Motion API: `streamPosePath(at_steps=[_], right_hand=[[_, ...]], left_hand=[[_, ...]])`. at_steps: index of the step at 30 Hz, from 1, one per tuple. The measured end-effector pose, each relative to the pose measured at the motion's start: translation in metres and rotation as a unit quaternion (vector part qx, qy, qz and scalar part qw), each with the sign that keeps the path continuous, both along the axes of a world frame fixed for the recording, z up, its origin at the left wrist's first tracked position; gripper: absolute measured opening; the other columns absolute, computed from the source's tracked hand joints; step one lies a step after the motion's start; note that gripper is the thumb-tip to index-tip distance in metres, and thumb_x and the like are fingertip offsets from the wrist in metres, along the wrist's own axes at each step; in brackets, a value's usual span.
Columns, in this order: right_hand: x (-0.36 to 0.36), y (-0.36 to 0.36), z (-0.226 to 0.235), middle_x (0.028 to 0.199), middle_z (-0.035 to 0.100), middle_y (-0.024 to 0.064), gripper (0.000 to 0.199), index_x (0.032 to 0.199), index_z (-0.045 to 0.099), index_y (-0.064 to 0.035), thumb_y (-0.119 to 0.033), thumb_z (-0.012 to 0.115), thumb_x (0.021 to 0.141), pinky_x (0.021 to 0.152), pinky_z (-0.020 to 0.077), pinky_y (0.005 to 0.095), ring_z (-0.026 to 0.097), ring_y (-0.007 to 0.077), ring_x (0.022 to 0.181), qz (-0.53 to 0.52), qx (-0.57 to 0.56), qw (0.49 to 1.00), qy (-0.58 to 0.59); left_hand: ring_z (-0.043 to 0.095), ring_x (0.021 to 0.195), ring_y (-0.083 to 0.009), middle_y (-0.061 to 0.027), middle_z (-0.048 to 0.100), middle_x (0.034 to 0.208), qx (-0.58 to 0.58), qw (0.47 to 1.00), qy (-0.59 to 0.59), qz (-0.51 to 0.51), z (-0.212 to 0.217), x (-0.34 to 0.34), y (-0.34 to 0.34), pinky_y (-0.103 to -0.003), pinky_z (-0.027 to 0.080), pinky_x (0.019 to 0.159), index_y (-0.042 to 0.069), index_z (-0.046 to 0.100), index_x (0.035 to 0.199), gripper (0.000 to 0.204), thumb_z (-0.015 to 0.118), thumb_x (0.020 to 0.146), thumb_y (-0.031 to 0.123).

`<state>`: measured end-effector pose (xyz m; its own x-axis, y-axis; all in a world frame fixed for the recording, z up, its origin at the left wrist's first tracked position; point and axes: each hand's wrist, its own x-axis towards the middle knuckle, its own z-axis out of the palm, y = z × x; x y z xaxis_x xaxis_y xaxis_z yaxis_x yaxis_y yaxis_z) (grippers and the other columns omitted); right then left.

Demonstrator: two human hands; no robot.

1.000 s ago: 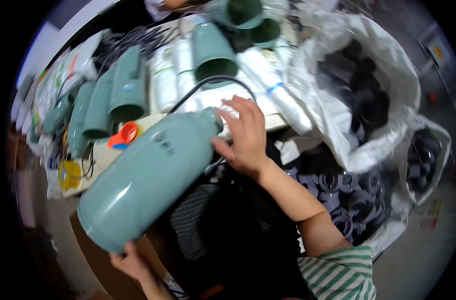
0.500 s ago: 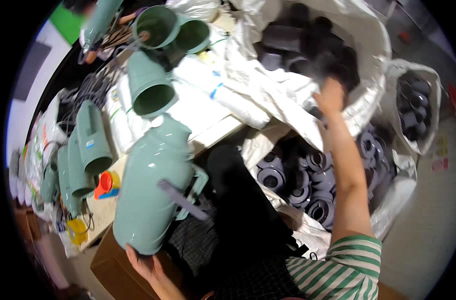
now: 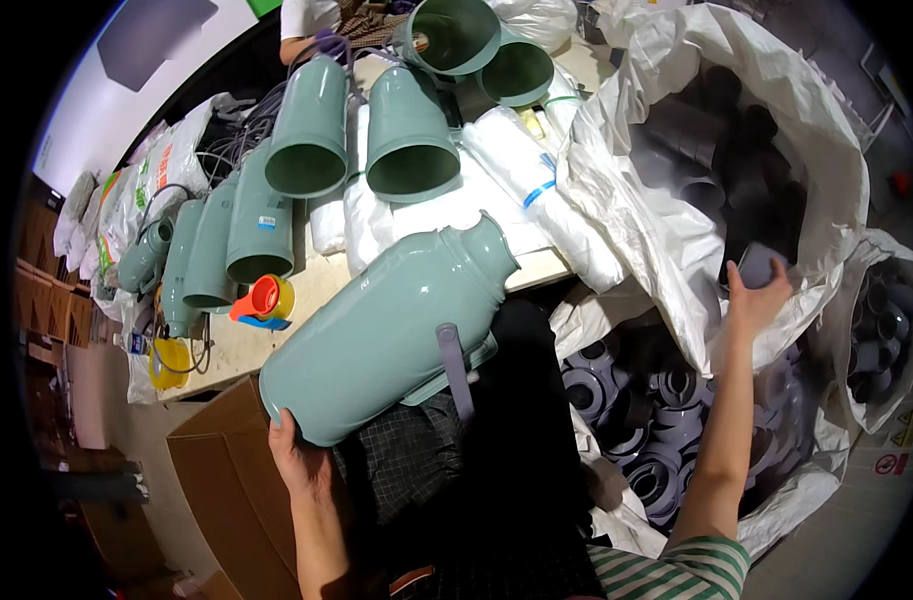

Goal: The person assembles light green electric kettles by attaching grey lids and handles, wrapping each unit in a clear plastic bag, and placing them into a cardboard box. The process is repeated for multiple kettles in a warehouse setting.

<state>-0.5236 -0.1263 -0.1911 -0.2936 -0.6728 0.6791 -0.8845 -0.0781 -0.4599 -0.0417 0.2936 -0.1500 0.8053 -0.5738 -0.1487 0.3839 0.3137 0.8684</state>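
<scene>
One green flask body point(image 3: 387, 325) cupped by left hand point(image 3: 297, 462), right hand point(image 3: 755, 295) gripping one grey cap point(image 3: 760, 266)

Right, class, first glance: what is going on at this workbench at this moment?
A person is working on a large green flask shell, steadying its base end with the left hand so it lies tilted across their lap. The right hand grips a dark grey plastic part at a big white sack of such parts. More green shells lie on the wooden bench beside white wrapped rolls.
</scene>
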Motion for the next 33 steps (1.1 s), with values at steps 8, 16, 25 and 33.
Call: streamPosePath(at_steps=[8,16,25,33], right_hand=[[0.156,0.129,0.025,0.139,0.057,0.0114,0.050,0.142,0.050,-0.0038,-0.037,0.046,0.105,0.111,0.0404,0.0401,0.053,0.0259,0.130,0.543,0.283,0.282,-0.739],[0.201,0.186,0.067,0.144,0.051,0.0230,0.063,0.144,0.047,-0.0036,-0.048,0.050,0.100,0.111,0.0371,0.0418,0.050,0.0357,0.130,0.698,0.057,0.672,-0.241],[0.168,0.300,-0.024,0.142,0.049,0.0160,0.057,0.140,0.046,-0.0030,-0.041,0.056,0.099,0.112,0.0359,0.0392,0.046,0.0256,0.133,0.557,0.336,0.638,-0.412],[0.059,0.205,-0.213,0.097,0.072,0.0179,0.024,0.109,0.063,0.0029,-0.011,0.065,0.090,0.077,0.0538,0.0365,0.070,0.0268,0.086,0.178,0.410,0.833,-0.326]], left_hand=[[0.059,0.123,-0.0253,-0.0139,0.061,0.135,-0.004,0.999,-0.017,-0.050,-0.014,0.012,0.022,-0.043,0.046,0.106,-0.002,0.053,0.136,0.043,0.059,0.103,0.024],[0.062,0.116,-0.0236,-0.0127,0.066,0.127,0.087,0.990,0.092,-0.055,-0.015,0.036,0.075,-0.042,0.049,0.103,-0.001,0.060,0.128,0.037,0.063,0.100,0.023],[0.069,0.094,-0.0257,-0.0173,0.066,0.120,0.058,0.892,-0.419,0.161,0.092,0.042,0.011,-0.040,0.060,0.087,-0.001,0.061,0.123,0.037,0.050,0.101,0.026],[0.029,0.068,-0.0148,0.0017,0.026,0.064,-0.137,0.862,-0.407,-0.269,0.041,0.000,-0.127,-0.039,0.037,0.097,0.016,0.028,0.062,0.037,0.049,0.088,0.000]])
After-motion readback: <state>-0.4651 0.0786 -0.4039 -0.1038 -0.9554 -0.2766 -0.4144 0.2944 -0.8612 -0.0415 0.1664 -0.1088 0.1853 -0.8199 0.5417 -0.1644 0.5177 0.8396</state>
